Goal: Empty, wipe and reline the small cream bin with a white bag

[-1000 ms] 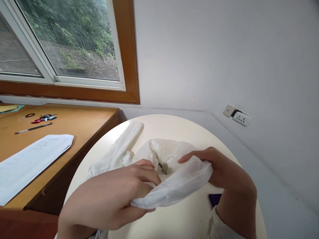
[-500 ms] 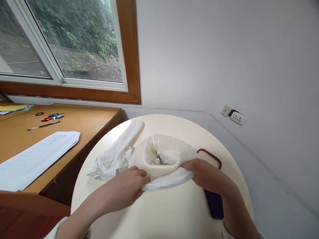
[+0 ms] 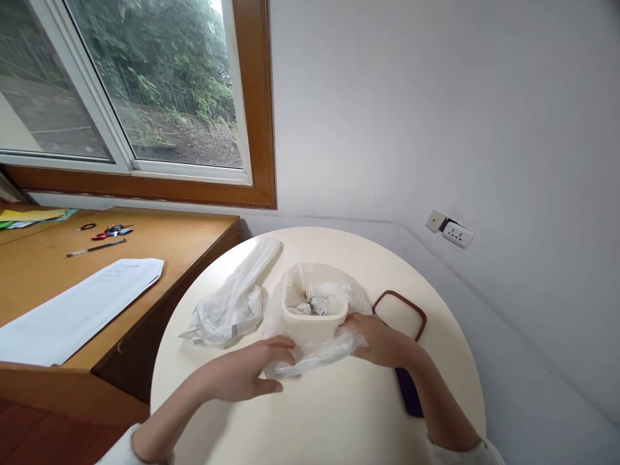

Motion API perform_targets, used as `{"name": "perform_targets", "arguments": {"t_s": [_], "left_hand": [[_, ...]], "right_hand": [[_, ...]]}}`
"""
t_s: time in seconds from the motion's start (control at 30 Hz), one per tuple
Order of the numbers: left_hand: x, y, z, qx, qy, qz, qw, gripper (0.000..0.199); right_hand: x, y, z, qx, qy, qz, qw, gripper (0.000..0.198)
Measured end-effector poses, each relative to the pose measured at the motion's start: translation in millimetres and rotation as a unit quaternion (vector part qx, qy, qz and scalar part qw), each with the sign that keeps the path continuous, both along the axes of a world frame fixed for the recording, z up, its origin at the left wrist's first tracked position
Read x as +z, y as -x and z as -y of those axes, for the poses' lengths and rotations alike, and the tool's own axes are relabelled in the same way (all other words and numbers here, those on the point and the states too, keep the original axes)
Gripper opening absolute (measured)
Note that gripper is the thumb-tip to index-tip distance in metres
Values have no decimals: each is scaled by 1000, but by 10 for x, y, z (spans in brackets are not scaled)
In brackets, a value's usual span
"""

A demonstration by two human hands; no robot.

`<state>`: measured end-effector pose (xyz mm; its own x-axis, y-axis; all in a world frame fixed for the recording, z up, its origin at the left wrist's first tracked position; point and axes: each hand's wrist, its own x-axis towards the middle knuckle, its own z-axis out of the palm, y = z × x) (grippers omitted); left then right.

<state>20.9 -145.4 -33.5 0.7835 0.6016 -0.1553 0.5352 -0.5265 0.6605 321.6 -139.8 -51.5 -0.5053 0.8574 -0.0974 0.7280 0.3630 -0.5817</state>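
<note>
A small cream-white bin [image 3: 314, 328] stands on the round table with crumpled scraps [image 3: 317, 306] inside. A thin translucent plastic bag [image 3: 356, 290] lines it and hangs loosely around its outside, bunched at the front. My left hand [image 3: 259, 367] is at the front left of the bin, thumb and fingers apart beside the bag's edge. At the right of the bin, my right hand [image 3: 375, 336] grips the hanging bag; some of its fingertips are hidden. Left of the bin lies another crumpled plastic bag [image 3: 232, 303].
A brown rounded frame [image 3: 400, 294] and a dark purple flat object [image 3: 409, 397] lie on the round table [image 3: 320, 420], partly behind my right arm. On the wooden desk [image 3: 194, 239] are papers [image 3: 92, 310], a pen [image 3: 95, 248] and keys [image 3: 113, 231]. A wall socket [image 3: 458, 234] is at right.
The bag's front edge has dropped and slackened, exposing more of the bin's front. My left hand's fingers have spread from their grip. My right hand has shifted slightly left and closer to the bin.
</note>
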Motion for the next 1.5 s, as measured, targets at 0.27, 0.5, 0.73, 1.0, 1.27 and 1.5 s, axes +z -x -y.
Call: {"name": "perform_targets", "arguments": {"t_s": [0.27,0.5,0.73,1.0,1.27,1.5], "left_hand": [[348,-27,-352,281,63,176,941,41],[144,-460,-907,354,-52,92,929,38],[57,-476,-1046,355,-82,144,920,36],[-18,-477,-1062,357,-56,200,911,35],[-105,-438,-1089,380,-38,224,897,38],[-210,-422,-1052,399,-12,228,888,38]], "right_hand": [[207,-50,-175,-216,78,-267,936,44],[151,399,-608,-227,67,-335,912,37],[84,461,-845,-262,-39,-277,924,32],[139,461,-923,-271,-88,-222,933,39],[74,441,-922,-330,-131,-186,916,37],[-57,405,-935,-309,-104,-138,935,35]]}}
